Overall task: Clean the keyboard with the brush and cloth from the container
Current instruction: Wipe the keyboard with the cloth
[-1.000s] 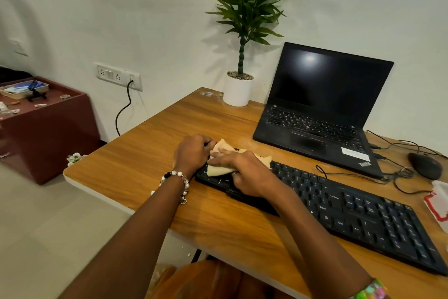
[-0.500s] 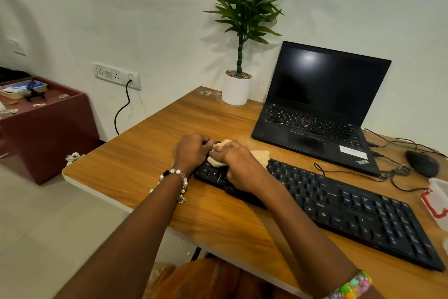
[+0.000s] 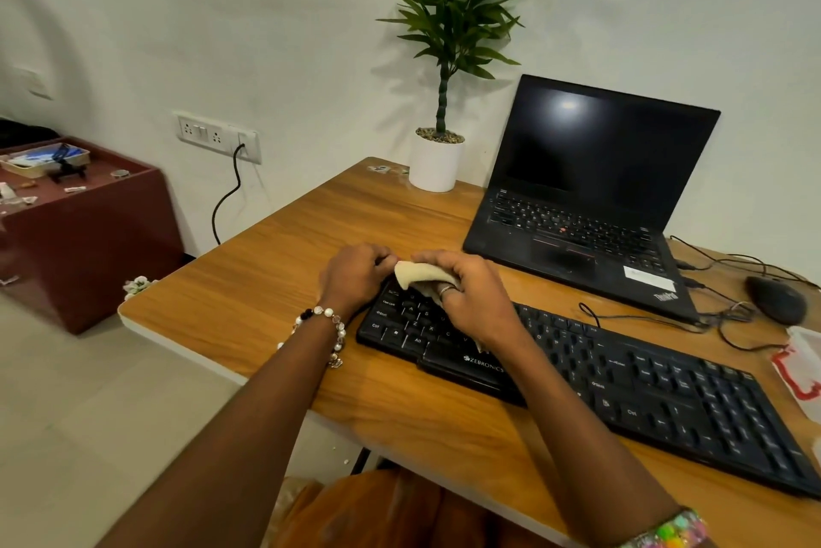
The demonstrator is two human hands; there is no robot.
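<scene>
1. Cloth [image 3: 422, 276]: soft, light, bunches easily; I see it grasped in my right hand [image 3: 473, 296] on the keyboard [image 3: 622, 378], left end.
2. Left hand [image 3: 355, 274]: curled, steadying the keyboard's corner on the surface [image 3: 284, 263].

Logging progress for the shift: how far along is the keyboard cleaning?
Under way. The right hand grips the cream cloth on the black keyboard's left keys while the left hand steadies its end. The right-side keys remain. No brush shows, so that step can't be judged.
</scene>
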